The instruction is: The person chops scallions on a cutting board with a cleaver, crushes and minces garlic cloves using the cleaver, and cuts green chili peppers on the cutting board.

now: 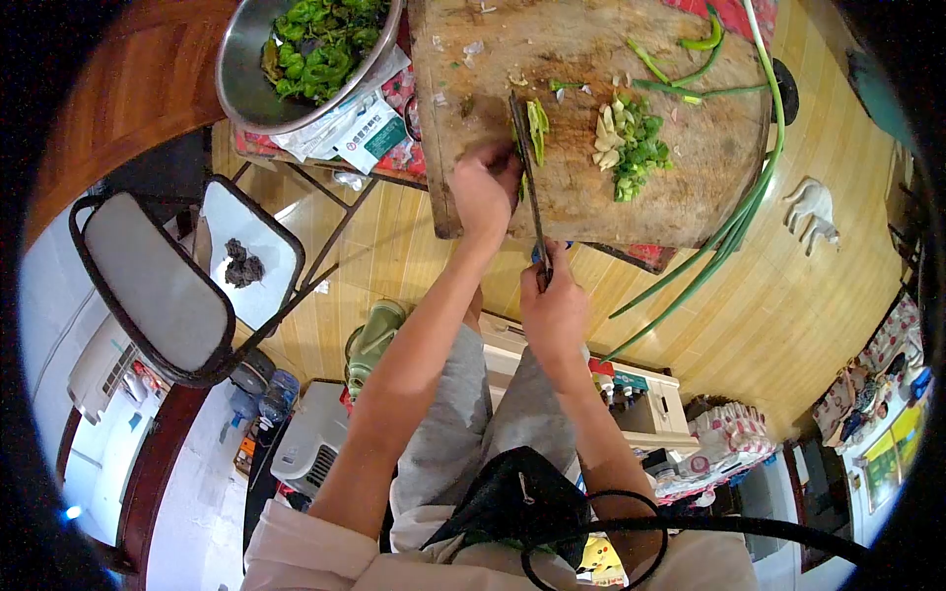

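My right hand (555, 310) grips the handle of a kitchen knife (529, 182), its blade seen edge-on over a worn wooden chopping board (581, 222). Just left of the blade, my left hand (485, 187) is closed with its fingers curled down on the board. A bit of green shows at its fingertips, apparently green pepper; the rest is hidden by the hand. Cut green pepper strips (537, 131) lie against the blade's right side. Further right sit a pile of chopped scallion (639, 148) and pale garlic pieces (606, 133).
Long scallions (754, 197) hang over the board's right edge, near whole green peppers (702, 41). A steel bowl of green leaves (232, 74) stands at the upper left above a white-and-green packet (372, 131). A folding chair (158, 281) is at left; a cat (814, 209) lies on the floor.
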Tool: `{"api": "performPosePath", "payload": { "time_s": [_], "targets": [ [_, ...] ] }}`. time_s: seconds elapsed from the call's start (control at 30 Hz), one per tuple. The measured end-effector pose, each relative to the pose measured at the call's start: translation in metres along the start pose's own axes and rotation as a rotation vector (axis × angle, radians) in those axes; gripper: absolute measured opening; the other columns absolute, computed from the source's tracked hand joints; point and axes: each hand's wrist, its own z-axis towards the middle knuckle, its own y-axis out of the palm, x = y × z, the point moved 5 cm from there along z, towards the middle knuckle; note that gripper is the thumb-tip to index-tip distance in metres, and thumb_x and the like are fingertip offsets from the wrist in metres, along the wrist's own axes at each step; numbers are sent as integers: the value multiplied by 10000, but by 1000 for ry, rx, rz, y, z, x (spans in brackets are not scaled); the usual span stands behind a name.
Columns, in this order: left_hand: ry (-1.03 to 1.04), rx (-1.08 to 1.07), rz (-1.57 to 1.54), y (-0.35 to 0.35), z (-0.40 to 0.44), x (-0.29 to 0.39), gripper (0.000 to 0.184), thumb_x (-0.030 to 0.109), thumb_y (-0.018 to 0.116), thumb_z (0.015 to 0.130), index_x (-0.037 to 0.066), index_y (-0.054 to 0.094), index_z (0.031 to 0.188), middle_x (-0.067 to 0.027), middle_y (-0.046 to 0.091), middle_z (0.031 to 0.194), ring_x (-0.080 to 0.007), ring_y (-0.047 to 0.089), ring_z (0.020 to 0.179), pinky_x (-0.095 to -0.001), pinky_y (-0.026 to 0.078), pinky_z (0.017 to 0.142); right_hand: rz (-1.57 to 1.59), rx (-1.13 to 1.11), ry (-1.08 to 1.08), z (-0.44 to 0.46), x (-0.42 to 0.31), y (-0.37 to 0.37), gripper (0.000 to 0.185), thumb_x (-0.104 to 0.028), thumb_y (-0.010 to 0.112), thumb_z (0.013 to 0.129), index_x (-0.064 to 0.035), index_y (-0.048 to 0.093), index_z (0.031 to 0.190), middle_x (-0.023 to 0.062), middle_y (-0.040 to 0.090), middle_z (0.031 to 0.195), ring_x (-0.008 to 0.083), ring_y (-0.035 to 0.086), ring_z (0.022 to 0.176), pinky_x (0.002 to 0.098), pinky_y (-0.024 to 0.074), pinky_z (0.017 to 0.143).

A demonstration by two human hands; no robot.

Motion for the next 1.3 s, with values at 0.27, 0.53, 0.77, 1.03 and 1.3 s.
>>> {"api": "performPosePath", "payload": {
  "time_s": [0.27,0.53,0.77,1.03,1.3],
  "targets": [
    [-55,-35,86,-3,1,2,151,43,700,735,-1,719,878,-180,700,805,-313,687,723,-358,526,701,-36,10,-70,33,-1,19,398,-138,557,873,-15,548,1251,245,631,732,415,634,675,477,487,617],
    [-75,7,15,-5,-1,11,141,65,714,737,6,719,865,-170,698,774,-291,684,687,-358,521,669,-10,91,-195,61,-21,17,396,-161,572,862,-45,559,1241,240,630,725,424,628,679,494,478,600],
    [-53,46,148,-3,0,9,191,38,708,718,16,712,907,-159,701,799,-287,689,718,-357,528,682,143,29,-226,85,-10,2,304,-196,578,857,-35,604,1114,152,526,578,287,559,512,400,453,528],
    [-17,66,93,1,20,23,160,55,700,757,-11,692,903,-162,690,799,-265,682,706,-360,516,663,310,60,-122,40,42,-26,286,-183,615,874,-15,603,1106,152,610,657,274,588,549,387,462,533],
    [52,-57,250,18,27,35,275,66,678,779,-2,664,1045,-162,685,870,-286,679,787,-373,527,727,267,27,-12,36,53,-43,281,-168,618,881,-14,597,1114,106,578,642,164,549,558,340,445,528]
  ]
}}
